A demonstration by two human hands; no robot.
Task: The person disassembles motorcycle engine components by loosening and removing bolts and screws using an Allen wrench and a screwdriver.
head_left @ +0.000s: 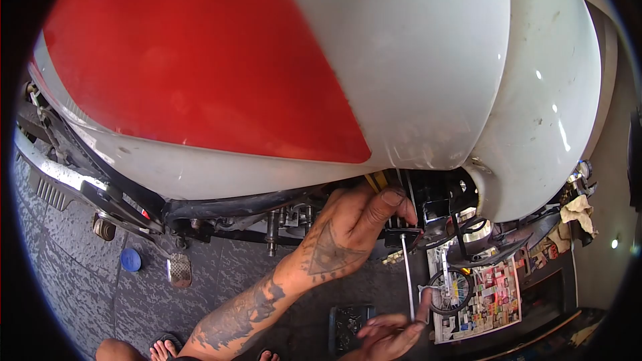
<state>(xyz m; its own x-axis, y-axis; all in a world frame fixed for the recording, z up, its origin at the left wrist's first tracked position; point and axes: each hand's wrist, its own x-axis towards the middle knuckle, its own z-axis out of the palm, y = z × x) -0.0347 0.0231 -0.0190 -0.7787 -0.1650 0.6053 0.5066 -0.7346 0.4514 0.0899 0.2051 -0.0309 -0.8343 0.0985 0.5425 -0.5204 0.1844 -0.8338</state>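
silver, slim metal rod (408,274) stands lower right of centre, shaft in open room, right hand (394,334) grasping its lower end. left hand (358,217), fingers bent, crowds the lower edge of the glossy red-and-white panel (267,60); what it grips, i cannot tell.

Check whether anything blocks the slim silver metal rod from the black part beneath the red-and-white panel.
Nothing visible lies between the silver rod and the black part; the left hand is beside the rod's upper end, not across it.
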